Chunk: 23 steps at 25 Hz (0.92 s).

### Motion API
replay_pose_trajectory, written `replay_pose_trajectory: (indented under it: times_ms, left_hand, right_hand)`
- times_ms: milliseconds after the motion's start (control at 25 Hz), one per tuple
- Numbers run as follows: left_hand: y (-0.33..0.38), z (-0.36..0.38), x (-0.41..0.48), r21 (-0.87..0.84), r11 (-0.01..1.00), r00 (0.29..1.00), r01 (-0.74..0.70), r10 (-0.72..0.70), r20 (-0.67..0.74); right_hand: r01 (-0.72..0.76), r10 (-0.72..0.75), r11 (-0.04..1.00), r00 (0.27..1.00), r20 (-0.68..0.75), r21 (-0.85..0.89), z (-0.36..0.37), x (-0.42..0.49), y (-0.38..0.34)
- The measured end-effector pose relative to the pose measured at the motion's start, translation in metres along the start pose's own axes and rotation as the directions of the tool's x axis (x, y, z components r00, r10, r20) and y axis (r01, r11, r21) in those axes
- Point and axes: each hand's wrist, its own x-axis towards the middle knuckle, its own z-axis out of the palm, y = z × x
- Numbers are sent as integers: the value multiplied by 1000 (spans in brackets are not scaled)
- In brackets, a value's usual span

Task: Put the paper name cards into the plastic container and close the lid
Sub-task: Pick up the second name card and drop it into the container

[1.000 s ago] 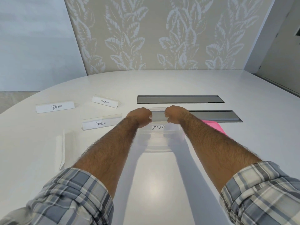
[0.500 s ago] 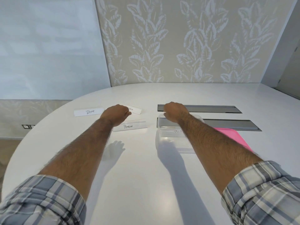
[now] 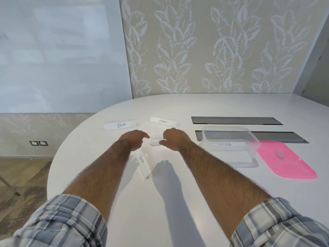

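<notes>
Nearest me, two plaid sleeves (image 3: pixel 58 221) frame the white bench (image 3: pixel 142 211), and both forearms reach out over it. Just past the left forearm I see one name card (image 3: pixel 142 164) lying slantwise on the bench, its writing too blurred for me to read. Beyond it, my left hand (image 3: pixel 132 139) hovers with its fingers curled loosely, gripping nothing that I can see. My right hand (image 3: pixel 175 139) sits close beside it, and between the two is a small clear or white piece (image 3: pixel 156 140) touching the right fingertips; I cannot tell whether they pinch it. To the right, the clear container (image 3: pixel 229 145) stands open with a card (image 3: pixel 225 144) inside, and the pink lid (image 3: pixel 284 160) lies flat just beside it. Farther back, the Bear card (image 3: pixel 120 124) and the Ostrich card (image 3: pixel 162 121) stand on the bench, near each other but apart. Two dark slots (image 3: pixel 236 120) run behind the container.
</notes>
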Motion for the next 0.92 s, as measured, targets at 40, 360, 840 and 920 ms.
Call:
replay_pose_trajectory:
  times_ms: [40,360,840,920]
  left_hand:
    - [-8,4,0,0,1000,1000,-18,18,21]
    - [-49,41,7,-32,991,984,-128,131,121]
    - [-66,56,13,-88,978,973,-187,197,118]
    - [-67,57,12,-94,978,967,-188,201,157]
  right_hand:
    - [-15,14,1000,999,32,18,11,0,-13]
    - [-188,136,967,951,276,172,63,-4,-67]
    - [-230,202,972,926,319,53,75,-9,-78]
    - [-232,218,973,923,317,8,73,-11,-73]
